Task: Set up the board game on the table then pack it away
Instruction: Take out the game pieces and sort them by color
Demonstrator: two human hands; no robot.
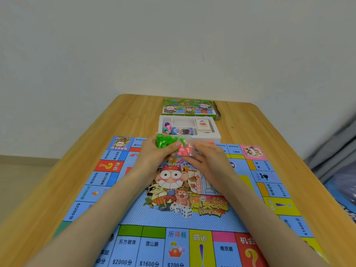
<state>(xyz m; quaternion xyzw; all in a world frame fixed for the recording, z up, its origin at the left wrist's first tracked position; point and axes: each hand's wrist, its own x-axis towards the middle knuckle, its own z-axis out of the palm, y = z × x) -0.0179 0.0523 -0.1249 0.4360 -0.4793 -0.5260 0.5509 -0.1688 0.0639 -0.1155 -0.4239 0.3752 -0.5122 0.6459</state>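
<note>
Worktop (269,132) of pale wood fills the lower half of the frame, running back to a plain wall. One game board (173,218) lies open and flat on it, reaching from the bottom edge up to mid-frame, with a cartoon picture in its centre. One white tray (216,138) sits just past the board's far edge, and one green box lid (189,107) lies flat just beyond the tray, near the far end of the worktop.

Two bare forearms come in from the lower corners and meet above the board's far edge, in front of the tray. The left hand (154,153) is curled round one bundle of green pieces (164,140), thumb over the top. The right hand (208,157), knuckles up, pinches one bundle of pink pieces (185,150) between thumb and fingertips. The two bundles touch and seem to be in clear bags, though blur makes that uncertain.

Two card packs lie in the tray: a pale pack (202,125) in the right compartment and a blue pack (182,131) in the middle one. Coloured pawns (166,128) crowd the left compartment, too small to count.
</note>
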